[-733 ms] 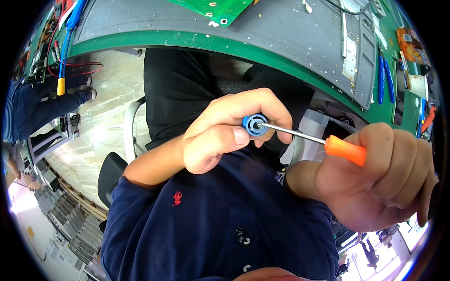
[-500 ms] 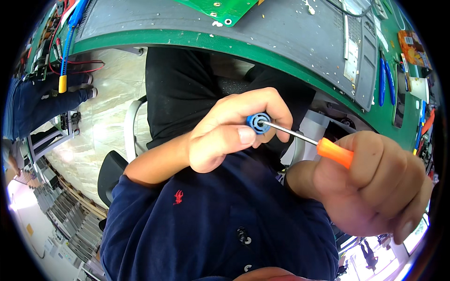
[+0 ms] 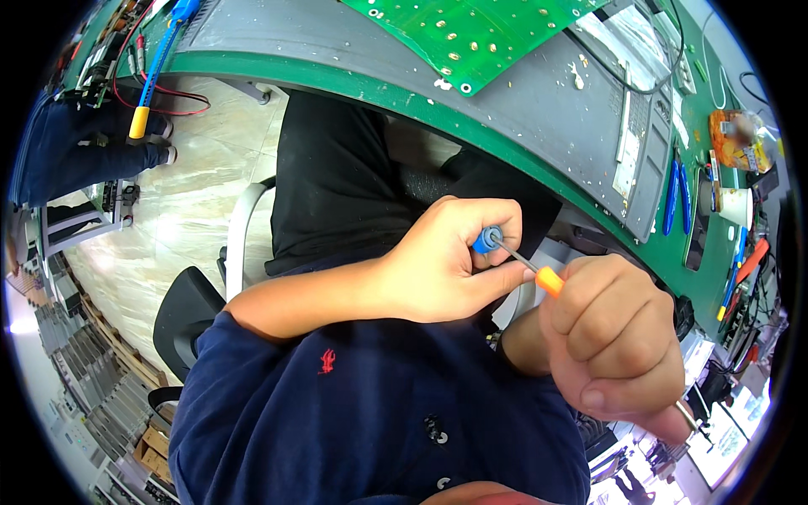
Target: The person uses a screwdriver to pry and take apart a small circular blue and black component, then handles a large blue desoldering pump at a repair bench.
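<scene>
"Where is the blue cylindrical part held?"
"Right of centre, by curled fingers of the left hand."
"And the screwdriver?"
"Its orange handle is enclosed by fingers of the right hand."

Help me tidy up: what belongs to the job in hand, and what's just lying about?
In the job:
blue part, in the left hand
orange-handled tool, in the right hand

Apparently just lying about:
green circuit board
blue-handled tool
orange packet
</scene>
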Demonstrator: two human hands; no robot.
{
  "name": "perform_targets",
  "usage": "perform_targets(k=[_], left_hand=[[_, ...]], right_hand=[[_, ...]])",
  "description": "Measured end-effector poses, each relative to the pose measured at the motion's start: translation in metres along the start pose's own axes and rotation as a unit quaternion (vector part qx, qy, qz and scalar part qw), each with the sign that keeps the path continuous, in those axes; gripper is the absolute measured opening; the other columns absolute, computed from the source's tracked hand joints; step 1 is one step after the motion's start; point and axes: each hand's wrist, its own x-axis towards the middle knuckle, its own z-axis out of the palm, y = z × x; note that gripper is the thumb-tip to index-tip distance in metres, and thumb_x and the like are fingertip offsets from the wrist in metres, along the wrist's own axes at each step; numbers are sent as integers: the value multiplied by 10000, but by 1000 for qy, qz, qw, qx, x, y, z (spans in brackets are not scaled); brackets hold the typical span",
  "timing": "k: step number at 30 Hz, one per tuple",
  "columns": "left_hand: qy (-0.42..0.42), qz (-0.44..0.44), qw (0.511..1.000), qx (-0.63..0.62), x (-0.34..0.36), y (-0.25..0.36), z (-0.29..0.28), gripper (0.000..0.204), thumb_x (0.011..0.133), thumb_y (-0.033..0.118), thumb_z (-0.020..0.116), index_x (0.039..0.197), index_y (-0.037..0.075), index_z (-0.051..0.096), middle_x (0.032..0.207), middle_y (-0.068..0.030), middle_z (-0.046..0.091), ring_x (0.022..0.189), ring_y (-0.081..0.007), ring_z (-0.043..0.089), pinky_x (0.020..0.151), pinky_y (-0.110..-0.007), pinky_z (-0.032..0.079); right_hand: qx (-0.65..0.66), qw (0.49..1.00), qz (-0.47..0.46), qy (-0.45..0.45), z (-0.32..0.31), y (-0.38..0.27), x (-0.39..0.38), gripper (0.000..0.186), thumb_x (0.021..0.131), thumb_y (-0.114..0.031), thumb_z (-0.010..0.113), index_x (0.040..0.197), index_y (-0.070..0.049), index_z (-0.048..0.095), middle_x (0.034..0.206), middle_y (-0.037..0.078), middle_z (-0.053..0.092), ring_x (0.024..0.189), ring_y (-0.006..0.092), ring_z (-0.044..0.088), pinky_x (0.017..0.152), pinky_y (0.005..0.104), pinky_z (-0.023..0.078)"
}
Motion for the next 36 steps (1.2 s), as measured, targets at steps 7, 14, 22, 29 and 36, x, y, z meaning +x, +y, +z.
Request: perform_targets(k=[7,14,22,29,36], left_hand=[[77,17,996,52,-1,-6,0,297,810,-37,622,659,49,381,550,20,358,574,-31,308,480,-207,313],[89,50,987,121,2,-5,0,312,811,-37,635,641,45,387,522,-36,371,492,-97,305,447,-250,320],[54,109,968,217,1,-13,-8,283,802,-21,640,649,40,409,522,-81,412,443,-272,414,437,-297,353],[-5,168,954,250,5,-12,-16,292,807,3,654,646,45,414,518,-56,401,443,-254,427,435,-295,346],[-10,-45,998,-47,2,3,5,333,862,75,648,655,57,387,591,48,339,596,-31,296,498,-221,287]], right_hand=[[63,998,0,-18,-2,15,-1,297,907,-181,535,716,47,523,527,69,435,386,161,389,362,289,290],[69,996,11,55,2,14,-1,589,972,-457,392,642,21,487,454,27,371,328,120,323,328,252,225],[89,991,31,97,4,15,5,670,966,-536,304,578,-8,441,426,-1,302,306,93,254,309,245,190],[62,985,49,153,7,5,6,640,979,-512,309,603,-17,461,428,3,315,304,93,265,302,247,216],[-36,995,-38,83,21,-1,1,505,981,-360,439,638,4,509,438,21,360,308,109,325,301,253,292]])
